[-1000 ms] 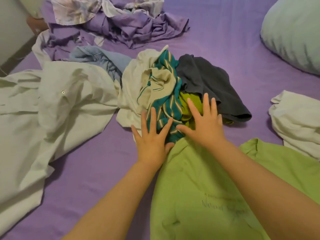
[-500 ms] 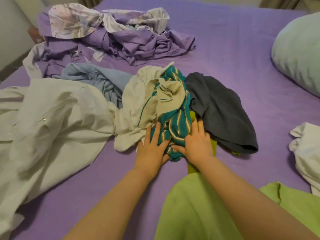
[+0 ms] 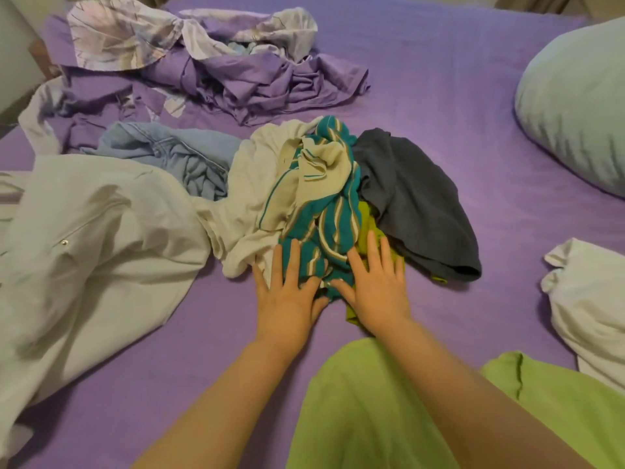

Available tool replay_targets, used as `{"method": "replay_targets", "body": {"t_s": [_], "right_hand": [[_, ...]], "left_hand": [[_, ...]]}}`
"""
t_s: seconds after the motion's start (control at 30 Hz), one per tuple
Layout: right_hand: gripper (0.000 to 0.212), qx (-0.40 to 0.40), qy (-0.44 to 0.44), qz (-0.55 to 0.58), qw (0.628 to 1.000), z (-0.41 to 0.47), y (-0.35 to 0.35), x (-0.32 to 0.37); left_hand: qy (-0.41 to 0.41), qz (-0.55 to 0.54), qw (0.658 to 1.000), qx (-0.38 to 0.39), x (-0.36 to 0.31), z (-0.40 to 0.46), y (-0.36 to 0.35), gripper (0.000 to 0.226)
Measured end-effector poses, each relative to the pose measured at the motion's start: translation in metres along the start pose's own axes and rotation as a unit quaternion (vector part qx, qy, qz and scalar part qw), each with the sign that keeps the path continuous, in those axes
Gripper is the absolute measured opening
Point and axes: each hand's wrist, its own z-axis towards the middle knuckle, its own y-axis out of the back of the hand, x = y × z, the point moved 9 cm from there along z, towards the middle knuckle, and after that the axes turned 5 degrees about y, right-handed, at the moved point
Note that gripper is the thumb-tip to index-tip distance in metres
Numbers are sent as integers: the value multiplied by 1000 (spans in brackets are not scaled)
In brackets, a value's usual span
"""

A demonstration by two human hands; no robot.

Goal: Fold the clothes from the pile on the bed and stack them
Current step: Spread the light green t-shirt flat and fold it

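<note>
A pile of clothes lies mid-bed: a teal striped garment [image 3: 333, 218], a cream top [image 3: 257, 184], a dark grey garment [image 3: 416, 198], a lime green piece [image 3: 368, 225] and a light blue garment [image 3: 176, 154]. My left hand [image 3: 287, 292] lies flat, fingers spread, on the near edge of the teal striped garment and cream top. Beside it, my right hand [image 3: 378, 286] presses flat on the lime green piece, thumb touching the teal cloth. Neither hand grips anything.
A large white garment [image 3: 94, 238] spreads at the left. Crumpled purple bedding [image 3: 209, 69] lies at the far side. A pale pillow [image 3: 575, 103] sits at the right, white cloth [image 3: 588, 306] below it. A lime green garment [image 3: 365, 407] lies near me on the purple sheet [image 3: 439, 79].
The view has tilted up and back, so the pile sits lower in frame. Both hands have stayed flat on the pile's near edge, fingers spreading slightly again.
</note>
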Motion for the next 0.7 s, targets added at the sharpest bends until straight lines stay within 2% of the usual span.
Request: {"method": "replay_targets", "body": {"t_s": [0.07,0.17,0.27,0.3,0.37,0.43,0.5,0.57,0.63,0.7], "right_hand": [[75,10,3,8,1000,-14,-4,-1],[72,37,26,44,998,-51,-6,5],[54,99,93,35,990,-88,-18,20],[49,112,109,32,987,-97,-19,22],[41,121,127,24,984,-105,-17,21],[33,113,129,10,985,-107,-9,19],[28,78,105,27,991,-104,6,19],[23,24,65,67,995,-99,25,17],[21,-16,28,85,996,-96,40,16],[20,-34,-13,97,995,-95,48,12]], "left_hand": [[3,-13,1000,-27,-3,-16,8,46],[-18,-34,999,-4,-21,-47,11,50],[2,-69,985,156,-27,-83,-18,52],[8,-71,980,184,-26,-94,-24,51],[3,-84,978,193,-25,-104,-23,40],[18,-177,972,156,-23,-105,-6,23],[87,-339,924,154,-14,-105,8,9],[136,-449,861,197,-10,-108,12,15],[148,-496,815,261,-10,-112,16,29],[130,-478,804,328,-8,-118,21,32]]}}
